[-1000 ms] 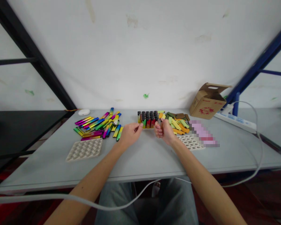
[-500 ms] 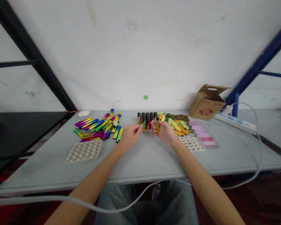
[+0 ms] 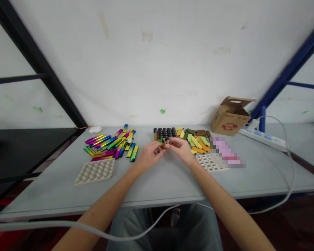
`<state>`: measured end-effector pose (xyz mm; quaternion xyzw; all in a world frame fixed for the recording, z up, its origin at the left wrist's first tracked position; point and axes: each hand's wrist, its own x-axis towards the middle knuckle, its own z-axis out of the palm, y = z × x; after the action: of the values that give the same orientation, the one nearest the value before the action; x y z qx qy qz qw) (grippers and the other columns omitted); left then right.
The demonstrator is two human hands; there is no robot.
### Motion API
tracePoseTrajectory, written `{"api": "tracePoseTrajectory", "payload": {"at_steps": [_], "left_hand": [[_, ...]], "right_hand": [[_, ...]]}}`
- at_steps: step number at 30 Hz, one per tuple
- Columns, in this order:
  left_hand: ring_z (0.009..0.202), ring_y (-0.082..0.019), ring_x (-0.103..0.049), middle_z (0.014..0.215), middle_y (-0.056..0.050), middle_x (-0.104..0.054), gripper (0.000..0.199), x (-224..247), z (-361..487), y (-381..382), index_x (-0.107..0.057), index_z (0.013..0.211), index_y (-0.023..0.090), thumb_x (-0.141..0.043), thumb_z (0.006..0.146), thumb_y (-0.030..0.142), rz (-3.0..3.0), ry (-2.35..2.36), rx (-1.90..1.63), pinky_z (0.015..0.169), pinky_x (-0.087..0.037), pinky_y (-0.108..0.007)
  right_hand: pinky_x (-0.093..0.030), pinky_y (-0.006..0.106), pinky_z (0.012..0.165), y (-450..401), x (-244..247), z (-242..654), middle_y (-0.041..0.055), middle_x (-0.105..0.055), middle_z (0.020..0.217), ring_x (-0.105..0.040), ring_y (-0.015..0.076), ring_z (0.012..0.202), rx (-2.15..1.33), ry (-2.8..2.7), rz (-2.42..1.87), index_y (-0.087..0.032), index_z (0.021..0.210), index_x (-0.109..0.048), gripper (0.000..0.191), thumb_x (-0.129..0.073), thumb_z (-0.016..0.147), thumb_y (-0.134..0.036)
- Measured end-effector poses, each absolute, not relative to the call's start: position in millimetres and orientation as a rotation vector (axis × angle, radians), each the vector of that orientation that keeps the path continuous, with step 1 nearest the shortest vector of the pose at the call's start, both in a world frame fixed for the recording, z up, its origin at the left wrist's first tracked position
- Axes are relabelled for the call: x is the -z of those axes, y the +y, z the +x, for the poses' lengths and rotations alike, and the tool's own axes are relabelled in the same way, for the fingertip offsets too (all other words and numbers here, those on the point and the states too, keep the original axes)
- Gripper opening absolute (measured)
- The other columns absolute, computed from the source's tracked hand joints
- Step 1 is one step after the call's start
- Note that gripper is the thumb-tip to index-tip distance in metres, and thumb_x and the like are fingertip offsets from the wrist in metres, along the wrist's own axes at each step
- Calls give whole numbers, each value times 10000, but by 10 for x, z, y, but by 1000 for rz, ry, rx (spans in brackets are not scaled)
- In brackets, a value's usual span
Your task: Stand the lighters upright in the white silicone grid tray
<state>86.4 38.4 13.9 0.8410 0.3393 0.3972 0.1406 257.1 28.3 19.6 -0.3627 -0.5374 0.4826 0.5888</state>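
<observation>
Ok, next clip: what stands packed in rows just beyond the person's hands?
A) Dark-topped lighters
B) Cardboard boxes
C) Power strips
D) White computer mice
A: the dark-topped lighters stand upright in tight rows just beyond the left hand and right hand.

The rainbow-striped slim sticks point(image 3: 131, 150) have a glossy, metallic-looking finish, while the flat yellow, green and orange bars point(image 3: 196, 142) look like matt plastic. The dark-capped lighters point(image 3: 165, 133) are smooth plastic. The beige moulded tray point(image 3: 94, 179) is dull — the brown cardboard box point(image 3: 231, 120) is plain paper board, the grey tabletop point(image 3: 157, 190) smooth.
</observation>
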Motion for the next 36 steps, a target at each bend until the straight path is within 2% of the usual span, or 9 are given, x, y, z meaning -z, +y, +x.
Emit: {"api": "tracePoseTrajectory", "payload": {"at_steps": [3, 6, 9, 11, 16, 22, 30, 36], "left_hand": [[567, -108, -553, 766, 2, -646, 180, -152, 822, 433, -590, 979, 188, -573, 877, 335, 2358, 1133, -1185, 576, -459, -234], [532, -107, -555, 717, 20, -642, 217, -151, 739, 535, -554, 996, 189, -581, 859, 354, 2233, 1282, -1245, 555, -451, -230], [591, -127, -608, 789, -10, -680, 229, -117, 647, 679, -552, 1010, 182, -571, 851, 346, 2136, 1351, -1250, 564, -468, -236], [673, -156, -649, 796, -29, -695, 216, -90, 605, 771, -571, 992, 174, -581, 839, 327, 2092, 1410, -1239, 621, -495, -256], [692, -182, -663, 786, -44, -718, 120, -92, 611, 901, -628, 823, 172, -645, 783, 284, 2128, 1519, -1104, 685, -516, -292], [738, -187, -666, 879, -64, -734, 129, -96, 678, 946, -655, 898, 163, -564, 835, 231, 2255, 1512, -903, 703, -513, -293], [806, -222, -671, 865, -81, -734, 179, -224, 638, 1019, -682, 908, 157, -604, 823, 293, 2409, 1515, -684, 741, -508, -302], [831, -258, -682, 850, -87, -739, 101, -340, 641, 1061, -696, 822, 199, -622, 789, 261, 2500, 1544, -561, 704, -499, -300]], "right_hand": [[-515, 315, 760, 320, -170, 2589, 44, -711, 861, -637, 167, 770, -1046, -1258, -917, -188, 890, -682, 342, -762, 653, -422], [-502, 288, 680, 345, -164, 2618, 57, -695, 824, -620, 162, 728, -977, -1291, -1033, -170, 878, -674, 316, -686, 727, -448], [-472, 268, 608, 344, -172, 2627, 46, -672, 748, -592, 150, 667, -942, -1336, -1103, -160, 838, -668, 304, -643, 757, -452], [-461, 261, 585, 334, -178, 2622, 40, -666, 731, -585, 145, 643, -945, -1369, -1112, -161, 825, -666, 294, -629, 765, -446], [-462, 260, 581, 314, -189, 2616, 37, -674, 736, -592, 139, 624, -939, -1402, -1134, -164, 810, -667, 269, -623, 766, -425], [-451, 250, 550, 320, -210, 2639, 30, -665, 707, -579, 130, 591, -973, -1392, -1118, -166, 794, -651, 260, -625, 758, -422], [-469, 248, 566, 310, -212, 2642, 27, -666, 713, -573, 123, 600, -964, -1438, -1110, -163, 802, -643, 277, -623, 770, -438], [-461, 250, 556, 318, -183, 2652, 25, -663, 709, -574, 126, 592, -950, -1470, -1098, -172, 798, -647, 268, -616, 783, -438]]}}
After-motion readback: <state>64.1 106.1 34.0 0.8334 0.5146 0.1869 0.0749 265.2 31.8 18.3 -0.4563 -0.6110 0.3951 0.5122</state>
